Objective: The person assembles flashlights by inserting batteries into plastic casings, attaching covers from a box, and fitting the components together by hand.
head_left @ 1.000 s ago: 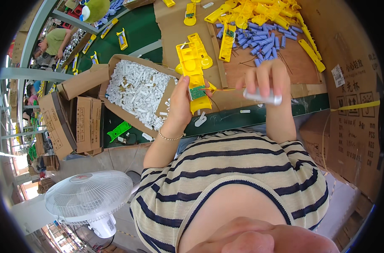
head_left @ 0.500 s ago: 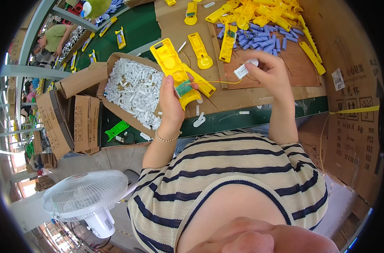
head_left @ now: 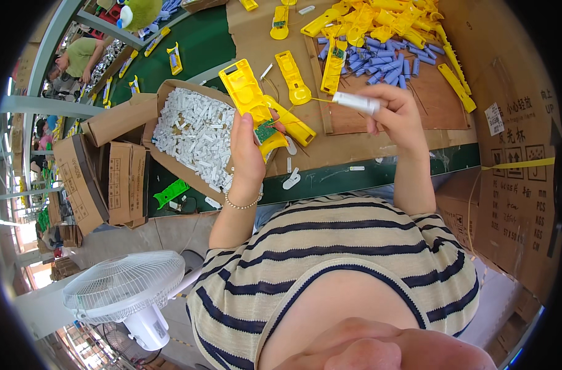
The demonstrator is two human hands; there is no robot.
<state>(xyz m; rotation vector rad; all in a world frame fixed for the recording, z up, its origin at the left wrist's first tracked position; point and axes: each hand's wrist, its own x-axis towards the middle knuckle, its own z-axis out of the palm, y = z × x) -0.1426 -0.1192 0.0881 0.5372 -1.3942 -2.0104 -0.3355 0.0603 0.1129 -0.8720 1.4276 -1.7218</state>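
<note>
My left hand (head_left: 247,154) grips a yellow plastic housing (head_left: 250,102) by its lower end, thumb pressed beside the small green circuit board (head_left: 266,131) seated in it, above the cardboard-covered bench (head_left: 379,145). My right hand (head_left: 399,114) is closed in a pinch on a white cylinder (head_left: 356,102), raised level with the housing; thin wires (head_left: 321,100) appear to run between the two. The housing looks light and rigid, safely held along its edges; the board and wires seem delicate, so I judge they should bear no pull. The cylinder is smooth and may slip, best held mid-length. Beside my left hand stands an open carton of white parts (head_left: 191,132); blue cylinders (head_left: 379,58) and further yellow shells (head_left: 385,18) lie beyond.
</note>
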